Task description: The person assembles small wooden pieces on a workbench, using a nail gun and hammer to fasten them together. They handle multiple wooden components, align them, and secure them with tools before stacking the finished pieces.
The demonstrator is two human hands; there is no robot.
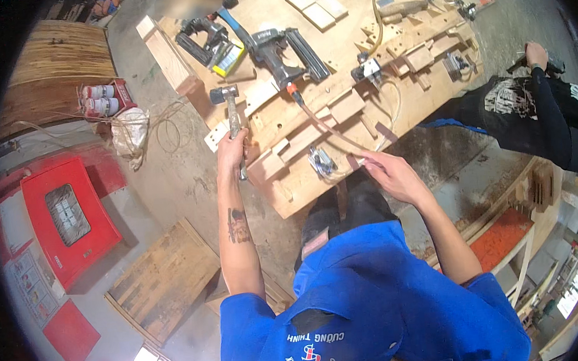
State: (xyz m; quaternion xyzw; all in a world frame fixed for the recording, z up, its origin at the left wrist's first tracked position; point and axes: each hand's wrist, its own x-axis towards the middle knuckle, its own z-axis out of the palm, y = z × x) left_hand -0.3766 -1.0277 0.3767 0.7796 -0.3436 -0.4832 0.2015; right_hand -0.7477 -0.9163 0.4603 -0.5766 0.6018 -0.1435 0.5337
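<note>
My left hand [233, 151] is wrapped round the handle of a hammer [233, 118], held over the left end of the wooden workbench [296, 196]. The hammer's dark metal head points away from me. At the bench's near edge, my right hand [395, 177] has its fingertips pinched together; what they hold, if anything, is too small to name. Close to those fingers runs an air hose [329, 126], joined by an orange coupling to a black nail gun [278, 52]. A metal toggle clamp [321, 162] sits between my hands, beside wooden blocks [344, 107] on the bench.
A second nail gun [208, 43] lies at the far left of the bench. Flat wood pieces [316, 5] rest farther back. To the right stands a person in black [529, 99]. Wooden panels [166, 277] and a red cabinet [70, 220] are on the left.
</note>
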